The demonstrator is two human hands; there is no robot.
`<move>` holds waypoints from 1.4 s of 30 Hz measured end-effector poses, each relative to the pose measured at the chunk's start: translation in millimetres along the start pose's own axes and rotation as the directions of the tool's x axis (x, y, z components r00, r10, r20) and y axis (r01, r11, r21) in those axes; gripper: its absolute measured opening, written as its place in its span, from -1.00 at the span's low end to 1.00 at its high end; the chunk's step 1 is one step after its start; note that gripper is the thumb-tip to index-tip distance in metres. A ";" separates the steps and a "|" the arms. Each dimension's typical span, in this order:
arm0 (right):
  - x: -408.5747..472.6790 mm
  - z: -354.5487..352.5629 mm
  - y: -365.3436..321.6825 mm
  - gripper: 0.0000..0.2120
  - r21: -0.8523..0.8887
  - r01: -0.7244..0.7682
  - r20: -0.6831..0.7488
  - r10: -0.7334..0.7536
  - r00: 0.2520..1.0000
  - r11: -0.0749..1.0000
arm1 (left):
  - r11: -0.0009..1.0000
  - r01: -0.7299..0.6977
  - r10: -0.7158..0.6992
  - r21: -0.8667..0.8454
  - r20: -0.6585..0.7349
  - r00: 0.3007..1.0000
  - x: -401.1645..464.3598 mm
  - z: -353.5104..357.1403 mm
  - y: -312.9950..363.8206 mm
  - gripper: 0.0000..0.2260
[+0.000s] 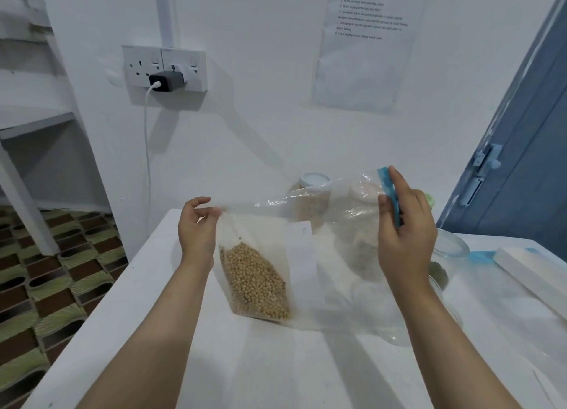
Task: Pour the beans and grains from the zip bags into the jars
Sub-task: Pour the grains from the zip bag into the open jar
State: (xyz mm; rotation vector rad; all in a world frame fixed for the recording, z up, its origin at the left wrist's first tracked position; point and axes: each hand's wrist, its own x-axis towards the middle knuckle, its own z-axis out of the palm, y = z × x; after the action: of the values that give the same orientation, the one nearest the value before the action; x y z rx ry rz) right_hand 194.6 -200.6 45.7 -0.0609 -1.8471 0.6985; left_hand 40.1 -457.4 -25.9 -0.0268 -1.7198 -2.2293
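Note:
A clear zip bag [276, 255] with a blue zip strip [389, 193] hangs over the white table [184, 332], held sideways. Tan beans [254, 282] have gathered in its lower left corner. My left hand [198, 224] pinches the bag's bottom corner. My right hand [405, 233] grips the zip end, which is the higher end. Behind the bag stand jars: one with a white lid [313, 180] holding tan grains, one seen blurred through the plastic [359, 224], and an open glass jar [451, 244] by my right hand.
A white box [534, 275] and another clear bag with a blue strip [481, 256] lie at the table's right. A wall socket with a black charger [165, 81] and a cable is at the back left. A blue door [521, 163] stands right. Patterned floor lies left.

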 end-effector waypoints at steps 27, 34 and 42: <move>-3.3 -1.2 -2.9 -0.62 -0.021 0.006 0.018 -0.005 1.000 1.000 | 0.997 0.047 -0.058 0.053 0.222 0.973 -4.2 -8.7 -6.9 -0.70; -2.5 0.8 -4.1 -0.62 -0.023 -0.007 0.014 0.007 1.000 1.000 | 0.997 0.063 -0.068 0.036 0.150 0.986 -1.9 -10.2 -6.2 -0.73; -2.7 -1.7 -5.1 -0.62 -0.016 -0.017 0.015 0.017 1.000 1.000 | 0.997 0.037 -0.044 0.066 0.113 0.993 -7.3 -11.6 -13.2 -0.85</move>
State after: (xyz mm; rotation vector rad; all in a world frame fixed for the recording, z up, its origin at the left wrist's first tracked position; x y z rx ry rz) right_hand 198.5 -205.1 46.3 -0.0823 -1.8685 0.6982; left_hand 45.6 -463.6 -43.1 -0.1076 -1.8664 -2.2401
